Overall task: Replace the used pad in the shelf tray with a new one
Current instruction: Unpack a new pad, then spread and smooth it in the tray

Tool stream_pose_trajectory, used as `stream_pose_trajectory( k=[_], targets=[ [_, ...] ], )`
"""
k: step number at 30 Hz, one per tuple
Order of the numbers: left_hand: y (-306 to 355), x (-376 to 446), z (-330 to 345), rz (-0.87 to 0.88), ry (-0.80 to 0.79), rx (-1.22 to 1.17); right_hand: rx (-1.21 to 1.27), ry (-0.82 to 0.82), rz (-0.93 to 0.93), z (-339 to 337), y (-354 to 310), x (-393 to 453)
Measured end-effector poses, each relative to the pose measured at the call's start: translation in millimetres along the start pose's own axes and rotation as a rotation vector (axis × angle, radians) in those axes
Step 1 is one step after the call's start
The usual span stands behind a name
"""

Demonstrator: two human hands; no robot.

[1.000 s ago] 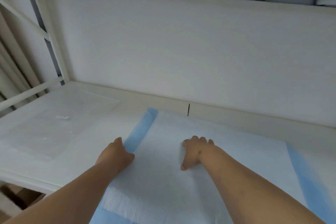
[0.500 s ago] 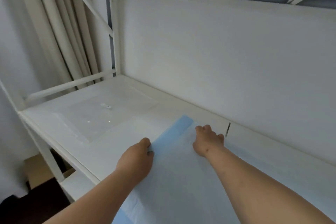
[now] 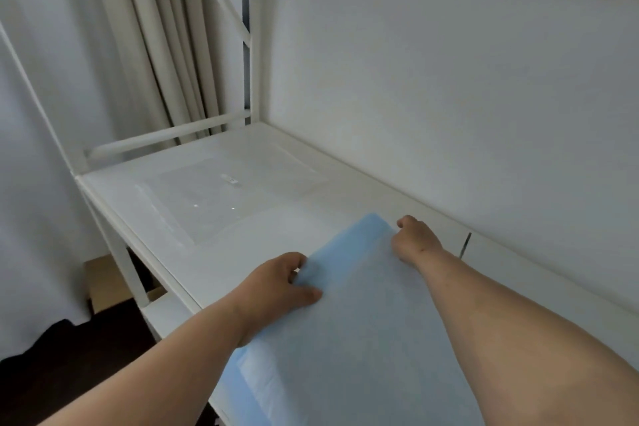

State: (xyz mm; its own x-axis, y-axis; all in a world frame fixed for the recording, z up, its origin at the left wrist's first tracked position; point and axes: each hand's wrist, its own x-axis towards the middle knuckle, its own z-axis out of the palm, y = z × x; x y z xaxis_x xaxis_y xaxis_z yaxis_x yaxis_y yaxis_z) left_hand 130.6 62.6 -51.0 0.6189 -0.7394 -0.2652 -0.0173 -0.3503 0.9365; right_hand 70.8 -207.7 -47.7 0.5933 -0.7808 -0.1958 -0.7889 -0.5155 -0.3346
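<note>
A white pad with blue edges point(image 3: 352, 315) lies spread on the white shelf tray point(image 3: 221, 263), reaching from the middle toward the lower right. My left hand point(image 3: 276, 282) pinches the pad's blue left edge, thumb on top and fingers curled under it. My right hand point(image 3: 413, 240) grips the pad near its far left corner with curled fingers. The pad's right end is out of view.
A clear plastic sheet point(image 3: 224, 197) lies flat on the tray's left half. The white back panel point(image 3: 449, 97) rises behind the tray, and a white frame rail point(image 3: 166, 138) closes the left end. Beige curtains point(image 3: 162, 45) hang at left. A cardboard box point(image 3: 110, 280) sits below.
The view has swung left and down. Both hands have gone from pressing flat on the pad to gripping its left edge, and the pad's left end sits lifted slightly.
</note>
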Motion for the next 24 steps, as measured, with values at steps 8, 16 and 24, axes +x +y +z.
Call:
stream_pose_trajectory(
  k=[8, 16, 24],
  targets=[
    [0.9, -6.5, -2.5, -0.069, -0.056, 0.036, -0.127, -0.049, 0.124, 9.7, 2.8, -0.4],
    [-2.1, -11.8, -3.8, -0.127, -0.01, 0.031, -0.168, 0.02, 0.147, 10.9, 4.5, 3.0],
    [-5.2, -15.1, -8.5, -0.181, 0.0, -0.142, 0.74, -0.014, 0.156, -18.3, 17.6, 1.8]
  ],
)
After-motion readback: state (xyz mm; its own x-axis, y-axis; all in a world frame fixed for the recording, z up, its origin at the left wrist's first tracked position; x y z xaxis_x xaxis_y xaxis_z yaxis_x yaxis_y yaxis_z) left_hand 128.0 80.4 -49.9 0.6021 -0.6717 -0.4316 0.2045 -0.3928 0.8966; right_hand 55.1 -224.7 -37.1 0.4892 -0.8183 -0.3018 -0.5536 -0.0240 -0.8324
